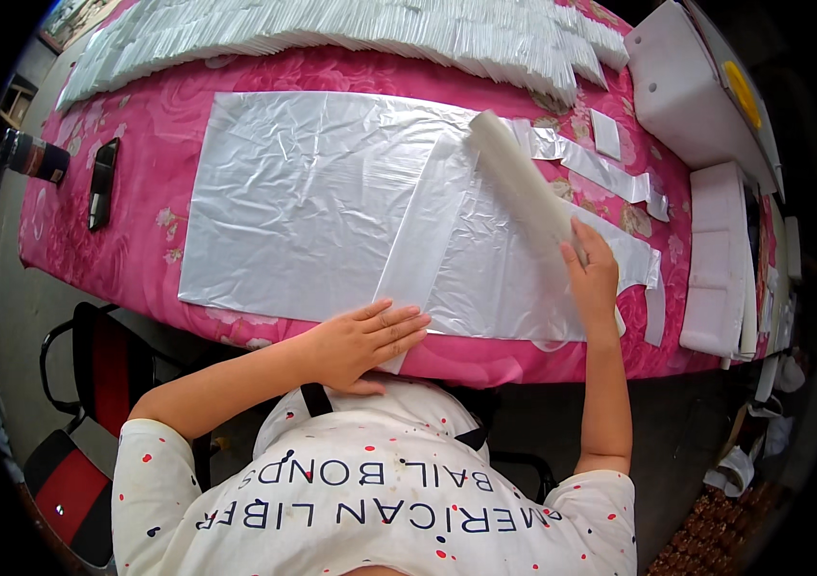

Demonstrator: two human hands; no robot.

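A large sheet of thin whitish plastic film (284,211) lies spread over the table, wrinkled and shiny. Across it runs a slanting folded strip of the same film (423,230). My left hand (365,341) rests flat on the strip's near end at the table's front edge, fingers stretched out. In my right hand (593,274) is a long off-white bar (519,168), perhaps a tube or a roll. It slants far and left over the film's right part and looks slightly blurred. The film's right end has handle-like tabs (655,312).
Rows of packed white folded pieces (360,29) line the far side of the pink flowered tablecloth (149,250). A black tray-like item (103,187) and a dark jar (36,156) are at left. White foam boxes (716,259) stand at right. Red-and-black chairs (111,365) stand front left.
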